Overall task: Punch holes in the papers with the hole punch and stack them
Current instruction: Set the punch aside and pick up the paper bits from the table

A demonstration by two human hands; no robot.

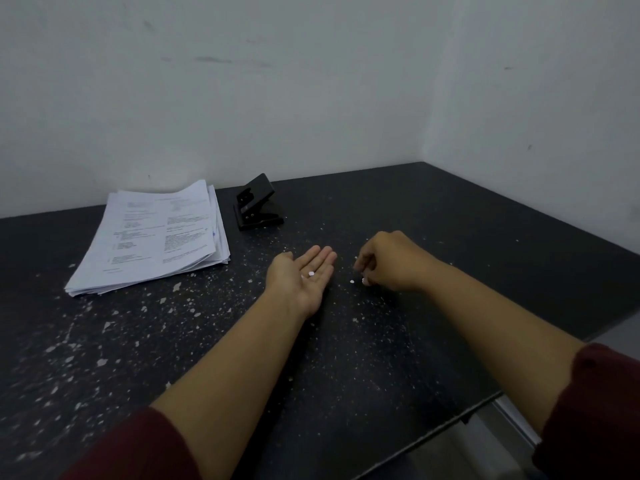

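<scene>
Black speckled table (pixel 433 220); left hand (pixel 303 277) flat, palm-up; right hand (pixel 388 261) grip unclear, fingertips hidden.

Near the hole punch (pixel 258 204), the left hand (pixel 304 277) lay palm-up holding paper dots (pixel 311 274); the right hand (pixel 388 261) curled over the bench (pixel 450 220), papers (pixel 152 237) beside.

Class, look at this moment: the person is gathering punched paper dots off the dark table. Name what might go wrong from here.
1. The dots lie loose on the flat, open left hand; a tilt may spill them.
2. The table is speckled white, so a stray dot near the right hand could be overlooked.
3. The paper stack is fanned unevenly, so a knock from an arm might scatter it toward the hole punch.
</scene>
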